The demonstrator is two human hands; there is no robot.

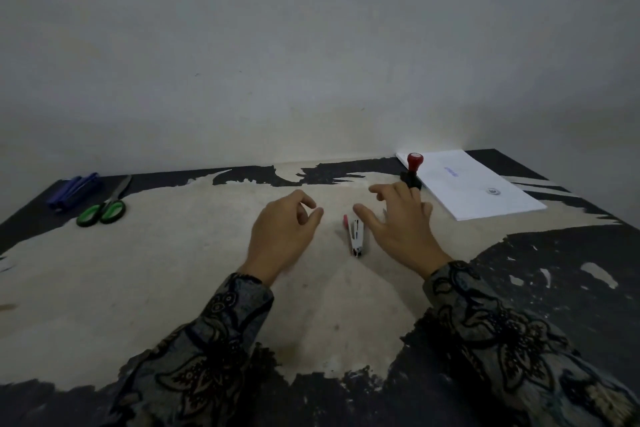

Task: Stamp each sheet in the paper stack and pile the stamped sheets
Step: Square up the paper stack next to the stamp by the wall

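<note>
Both hands hover empty over the worn tabletop (173, 270): left hand (282, 236) loosely curled, right hand (398, 222) spread. At two o'clock, a red-knobbed black stamp (412, 173) stands beside the white paper stack (474, 184).

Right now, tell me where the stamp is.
The stamp stands upright at the far right of the table, at the near-left edge of the paper stack, just beyond the right hand.

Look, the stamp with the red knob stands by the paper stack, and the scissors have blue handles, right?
Not quite. The head view shows the scissors have green handles, not blue; the blue things beside them are pens. The rest holds: the stamp with its red knob stands by the paper stack.
</note>
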